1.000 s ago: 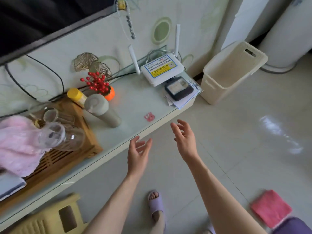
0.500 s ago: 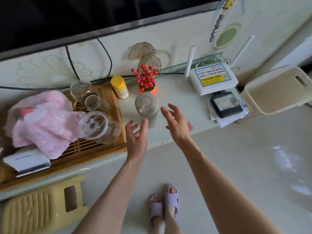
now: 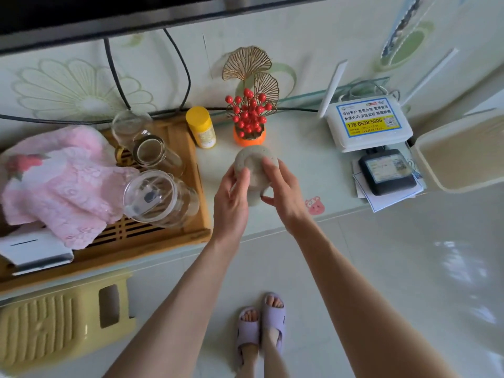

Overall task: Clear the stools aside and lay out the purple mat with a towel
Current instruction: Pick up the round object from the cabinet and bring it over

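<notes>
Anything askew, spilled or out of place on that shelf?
Nothing spilled. One oddity: a pink cloth lies bunched over the wooden tea tray, beside the glass jars. Both hands grip the grey cylinder.

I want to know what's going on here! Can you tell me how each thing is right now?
Grey speaker: upright on the shelf, held from both sides.
Left hand: gripping the speaker.
Right hand: gripping the speaker.
Glass jug: lying tipped on the wooden tray.
Yellow bottle: upright, capped.
Yellow stool: partly under the shelf.
Bin: open.
</notes>
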`<state>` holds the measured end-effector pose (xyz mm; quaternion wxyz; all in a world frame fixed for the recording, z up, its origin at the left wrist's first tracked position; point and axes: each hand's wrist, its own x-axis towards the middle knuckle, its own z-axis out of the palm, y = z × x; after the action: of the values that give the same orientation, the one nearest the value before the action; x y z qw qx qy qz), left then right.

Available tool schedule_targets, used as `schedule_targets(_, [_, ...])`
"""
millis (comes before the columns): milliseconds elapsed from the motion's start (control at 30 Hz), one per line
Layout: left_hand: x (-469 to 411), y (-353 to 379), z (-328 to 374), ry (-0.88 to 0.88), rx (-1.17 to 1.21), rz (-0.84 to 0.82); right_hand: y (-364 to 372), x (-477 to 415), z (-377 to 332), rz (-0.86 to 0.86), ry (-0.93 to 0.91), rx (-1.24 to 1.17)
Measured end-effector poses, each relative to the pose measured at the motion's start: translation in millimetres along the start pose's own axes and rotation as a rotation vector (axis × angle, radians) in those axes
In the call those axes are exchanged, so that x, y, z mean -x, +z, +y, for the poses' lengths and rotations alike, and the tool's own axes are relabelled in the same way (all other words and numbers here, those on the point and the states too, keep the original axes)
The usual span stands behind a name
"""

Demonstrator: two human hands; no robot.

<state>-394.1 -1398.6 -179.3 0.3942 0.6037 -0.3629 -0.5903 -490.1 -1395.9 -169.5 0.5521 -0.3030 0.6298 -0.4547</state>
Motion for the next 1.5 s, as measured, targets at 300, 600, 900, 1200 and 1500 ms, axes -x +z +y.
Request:
schedule_targets(300, [56,80,-7,0.117,-0.175,-0.248,-96,56,6,0.235,-0.02,-0.142])
schedule_targets(600, [162,214,-72,0.05,-0.266,-0.638,-251,163,57,0.601,-0.016,-0.295])
schedule_targets(900, [296,341,-182,-0.01,-0.414,-0.893,-410,281,158,0.794,0.038,-0.495])
schedule_targets(1200, [380,419,-306,-0.177,-0.478,-1.089,-511,354,283,0.907,0.142,-0.724])
schedule_targets(1500, [390,455,-453,-0.33,-0.606,-1.164,-553,359,434,1.053,0.2,-0.884])
